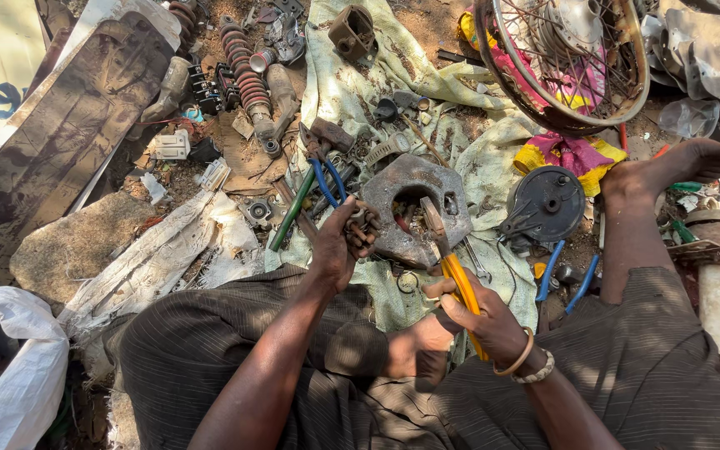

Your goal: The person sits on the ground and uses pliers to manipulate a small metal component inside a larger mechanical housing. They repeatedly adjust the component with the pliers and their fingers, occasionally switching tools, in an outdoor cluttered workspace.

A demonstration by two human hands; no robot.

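Note:
My left hand [339, 242] is closed around a small rusty metal part [366, 222], held just left of a grey engine cover [414, 208] with a round hole in it. My right hand [477, 317], with bangles at the wrist, grips the yellow handles of a pair of pliers [452, 267]. The pliers' jaws point up into the cover's hole. I sit on the ground with my knees apart, and my bare right foot [668, 171] stretches out to the right.
Blue-handled pliers [327, 179] and a green-handled tool [292, 210] lie on a pale cloth [352, 92]. A spoked wheel rim [564, 58] stands at the back, a dark round cover [546, 204] beside my foot, and red shock-absorber springs [243, 67] at top left.

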